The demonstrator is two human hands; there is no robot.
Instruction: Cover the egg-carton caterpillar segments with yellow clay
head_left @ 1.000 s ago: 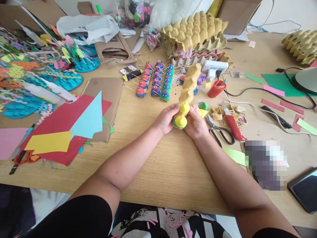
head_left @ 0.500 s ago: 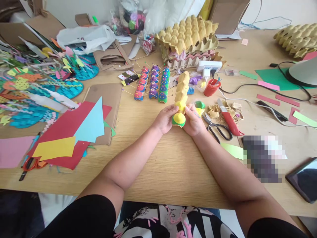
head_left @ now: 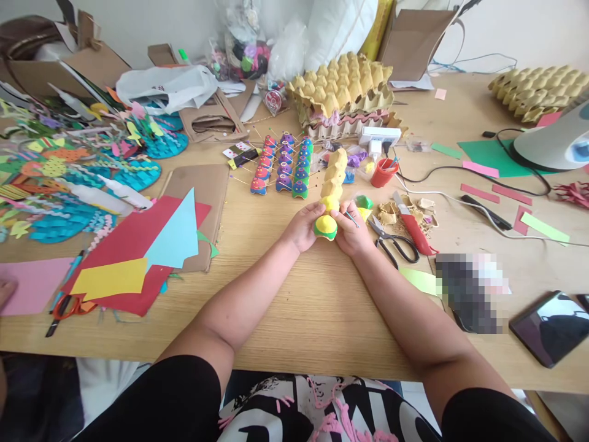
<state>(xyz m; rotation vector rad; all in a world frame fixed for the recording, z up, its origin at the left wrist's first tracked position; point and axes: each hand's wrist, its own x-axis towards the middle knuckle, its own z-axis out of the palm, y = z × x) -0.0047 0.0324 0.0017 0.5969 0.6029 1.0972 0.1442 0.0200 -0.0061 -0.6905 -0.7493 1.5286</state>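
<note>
A strip of egg carton (head_left: 335, 175) points away from me, its nearest cup covered in yellow with a green rim and the following one yellow too. My left hand (head_left: 303, 228) is closed on the strip's left side near this end. On the other side my right hand (head_left: 353, 230) grips the same strip, with a thin bluish stick (head_left: 352, 218) between its fingers. Beyond the hands stand decorated caterpillar-like strips, one red and blue (head_left: 264, 166), one purple (head_left: 284, 161), one green and blue (head_left: 302, 167). Green clay (head_left: 363, 201) lies beside my right hand.
Black scissors (head_left: 394, 242) and a red-handled knife (head_left: 416, 230) lie to the right, past them a phone (head_left: 552, 328). Coloured paper (head_left: 117, 245) and blue woven crafts fill the left. Egg trays (head_left: 340, 86) are stacked at the back. A person's hand (head_left: 6, 291) shows at the left edge.
The view has shifted slightly to the right. Both hands still hold the strip, now tilted a little differently. The thin stick shows more clearly in my right hand. Another person's hand has appeared at the left edge.
</note>
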